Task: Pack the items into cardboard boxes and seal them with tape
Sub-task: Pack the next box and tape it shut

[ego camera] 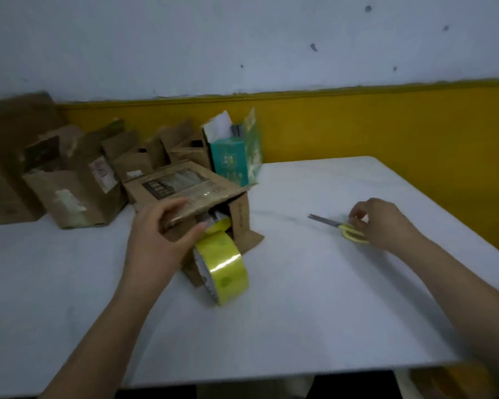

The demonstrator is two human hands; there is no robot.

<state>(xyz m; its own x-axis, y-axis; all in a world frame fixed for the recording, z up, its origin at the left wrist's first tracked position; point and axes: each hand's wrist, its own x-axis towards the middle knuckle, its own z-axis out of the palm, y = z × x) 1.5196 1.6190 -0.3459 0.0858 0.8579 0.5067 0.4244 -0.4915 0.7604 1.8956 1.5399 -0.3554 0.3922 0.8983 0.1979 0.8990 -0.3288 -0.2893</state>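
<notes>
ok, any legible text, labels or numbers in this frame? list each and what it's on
Nothing legible; all print is blurred.
cardboard box: dark printed panel on top, unreadable.
teal carton: pale logo, unreadable.
brown box at left: white stickers, unreadable.
tape roll: marks on its core, unreadable.

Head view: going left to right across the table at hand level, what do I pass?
Pile of brown boxes → left hand, gripping the open box → yellow tape roll → scissors → right hand, fingers at the scissors' handles.
</notes>
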